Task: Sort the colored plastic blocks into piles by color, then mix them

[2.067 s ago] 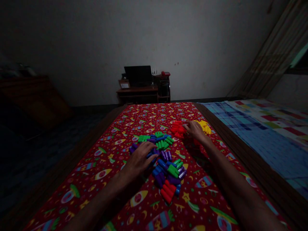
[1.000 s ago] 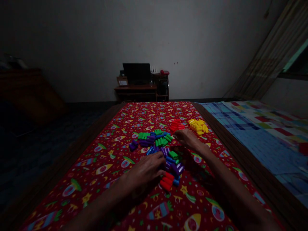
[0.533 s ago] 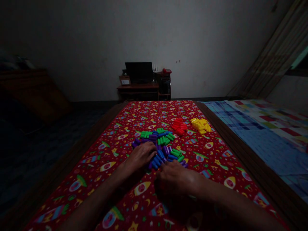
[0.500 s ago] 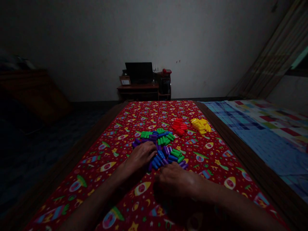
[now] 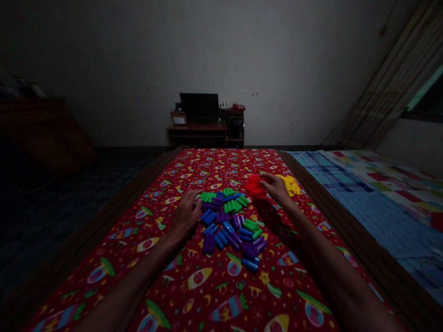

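Observation:
Several small blue, purple and green cylinders (image 5: 228, 227) lie in a mixed group on the red patterned cloth (image 5: 194, 304). My left hand (image 5: 188, 210) rests at the left edge of this group, its fingers bent beside the purple pieces; whether it grips one is hidden. Farther back, my right hand (image 5: 275, 185) reaches the right side of the red pile (image 5: 254, 184), fingers apart at its edge, with nothing visibly held. Just behind my right hand sits the yellow pile (image 5: 292, 185), partly covered by it.
A dark monitor (image 5: 200, 107) stands on a small desk (image 5: 197, 129) by the wall. To the right lies a blue checked and patchwork cover (image 5: 360, 207). A brown cabinet (image 5: 41, 133) is at the left, and a curtain (image 5: 374, 92) hangs at the right.
My right hand has moved from the near side of the mixed group forward to the red pile. My left hand has shifted left, uncovering more blue and purple pieces.

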`<state>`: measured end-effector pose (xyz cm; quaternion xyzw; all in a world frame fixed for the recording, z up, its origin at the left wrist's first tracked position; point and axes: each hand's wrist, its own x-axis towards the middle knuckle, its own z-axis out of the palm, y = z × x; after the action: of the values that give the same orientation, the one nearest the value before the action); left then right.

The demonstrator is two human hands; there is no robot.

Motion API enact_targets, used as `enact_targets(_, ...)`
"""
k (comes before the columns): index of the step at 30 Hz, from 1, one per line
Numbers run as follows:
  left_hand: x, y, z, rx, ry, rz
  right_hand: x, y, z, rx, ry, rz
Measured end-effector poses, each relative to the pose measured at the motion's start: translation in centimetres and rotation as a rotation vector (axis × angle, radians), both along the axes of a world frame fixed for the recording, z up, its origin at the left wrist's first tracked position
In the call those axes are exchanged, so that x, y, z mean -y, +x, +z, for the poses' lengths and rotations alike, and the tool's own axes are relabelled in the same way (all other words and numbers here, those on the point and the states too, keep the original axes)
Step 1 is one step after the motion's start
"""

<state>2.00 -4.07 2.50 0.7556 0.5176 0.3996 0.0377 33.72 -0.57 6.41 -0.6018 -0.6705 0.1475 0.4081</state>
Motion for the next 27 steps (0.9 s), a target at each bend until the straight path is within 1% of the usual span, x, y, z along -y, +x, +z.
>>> enact_targets(3, -0.8, -1.0, -1.0, 0.045, -0.013, 0.086, -2.2, 0.2, 0.3, 0.037, -0.028, -0.037)
enact_targets(6, -1.3, -1.8, -1.6, 0.08, -0.05, 0.138, -3.2, 0.2, 0.6, 0.124, -0.046, -0.026)
enact_targets(10, -1.8, -2.2, -1.9, 0.103, -0.071, 0.154, -3.1, 1.0, 0.3, 0.154, 0.016, -0.078)
enact_targets(13, -2.1, -2.4, -2.0, 0.106, -0.072, 0.152, -2.2, 1.7, -0.5, 0.136, 0.04, -0.095)
enact_targets(15, -2.2, -2.4, -2.2, 0.117, -0.07, 0.157, -1.1, 1.8, -1.3, 0.159, 0.08, -0.066)
enact_targets(16, -2.3, -2.4, -2.3, 0.122, -0.069, 0.162, -0.5, 1.6, -1.7, 0.2, 0.116, -0.029)
enact_targets(19, -2.5, -2.4, -2.5, 0.123, -0.069, 0.17, 0.9, 0.7, -3.0, 0.436, 0.223, 0.087)
enact_targets(21, -2.6, -2.4, -2.6, 0.119, -0.067, 0.168, 1.2, -0.1, -3.5, 0.604, 0.237, 0.14)
enact_targets(24, -2.7, -2.5, -2.6, 0.113, -0.059, 0.161, -0.1, -0.8, -3.7, 0.732, 0.156, 0.19)
enact_targets(27, -2.7, -2.6, -2.7, 0.114, -0.062, 0.162, -2.2, -0.8, -4.1, 0.737, 0.065, 0.19)
